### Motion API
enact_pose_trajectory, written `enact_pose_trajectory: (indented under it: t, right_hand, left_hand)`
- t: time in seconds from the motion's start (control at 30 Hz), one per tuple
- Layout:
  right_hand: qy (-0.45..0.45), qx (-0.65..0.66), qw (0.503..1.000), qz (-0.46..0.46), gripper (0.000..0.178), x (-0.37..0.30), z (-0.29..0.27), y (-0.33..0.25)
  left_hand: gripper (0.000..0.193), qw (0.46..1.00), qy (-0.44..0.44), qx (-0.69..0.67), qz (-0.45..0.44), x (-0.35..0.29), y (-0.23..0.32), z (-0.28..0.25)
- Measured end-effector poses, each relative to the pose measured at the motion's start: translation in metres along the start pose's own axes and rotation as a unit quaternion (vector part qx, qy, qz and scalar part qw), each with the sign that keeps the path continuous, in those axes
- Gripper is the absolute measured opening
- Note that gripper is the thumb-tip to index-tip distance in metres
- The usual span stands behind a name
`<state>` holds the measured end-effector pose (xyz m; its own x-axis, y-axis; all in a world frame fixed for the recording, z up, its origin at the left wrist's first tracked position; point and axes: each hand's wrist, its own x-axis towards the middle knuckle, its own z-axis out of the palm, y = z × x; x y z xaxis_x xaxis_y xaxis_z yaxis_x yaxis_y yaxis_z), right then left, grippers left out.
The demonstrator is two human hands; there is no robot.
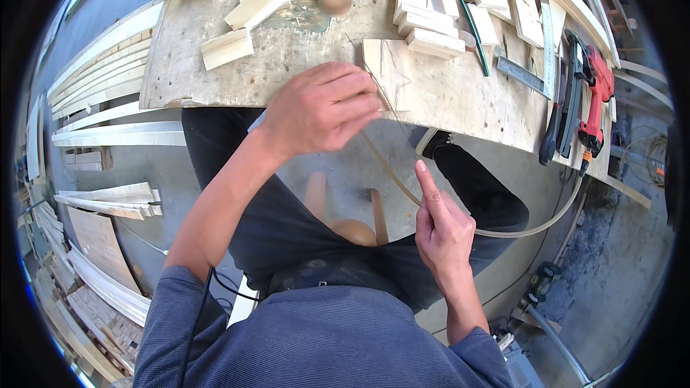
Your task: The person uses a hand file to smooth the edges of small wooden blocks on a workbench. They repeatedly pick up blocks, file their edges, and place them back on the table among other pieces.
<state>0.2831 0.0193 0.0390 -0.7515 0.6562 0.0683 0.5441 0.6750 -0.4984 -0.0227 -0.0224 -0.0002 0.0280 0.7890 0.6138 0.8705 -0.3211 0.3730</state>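
My left hand (327,111) is at the table's near edge, fingers curled in, beside a flat wood block (388,75) with pencil-like lines on it. Whether anything sits in those fingers is hidden. A thin dark wire-like line (394,109) slants across the block's left side, down past the table edge toward my right hand (445,228). That hand is over my lap, index finger stretched up and the others curled; what they hold, if anything, cannot be made out. Between the hands a tan curved strip or hose (389,170) runs behind the right hand.
Stacked wood blocks (431,32), a green pencil (471,29), a metal square (523,75) and a red nail gun (595,97) with a pale hose (550,224) lie on the right. Loose wood pieces (228,49) lie on the left of the worktable (172,75). Boards (108,72) are stacked beyond.
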Motion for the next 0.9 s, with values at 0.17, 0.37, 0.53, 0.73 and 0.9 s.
enact_pose_trajectory:
  t: [0.17,0.37,0.53,0.73,0.9]
  right_hand:
    - [-0.005,0.006,1.0,0.002,0.09,0.001,-0.002,0.003]
    - [0.004,0.021,1.0,0.003,0.09,0.011,0.002,0.004]
    - [0.01,0.02,1.0,-0.006,0.089,0.013,0.008,0.004]
    - [-0.006,0.023,1.0,0.002,0.088,-0.001,-0.001,0.008]
    - [-0.015,0.029,0.999,0.019,0.081,0.016,0.004,-0.004]
  left_hand:
    - [0.014,1.0,0.0,-0.018,0.009,0.0,-0.001,0.001]
    - [0.012,1.0,-0.003,-0.021,0.004,0.003,-0.003,-0.001]
    - [0.013,0.999,-0.025,-0.028,-0.002,0.005,-0.006,-0.005]
    - [0.013,0.999,-0.028,-0.024,-0.023,0.005,-0.004,-0.003]
    - [0.012,0.999,-0.023,-0.031,-0.027,0.003,-0.003,-0.001]
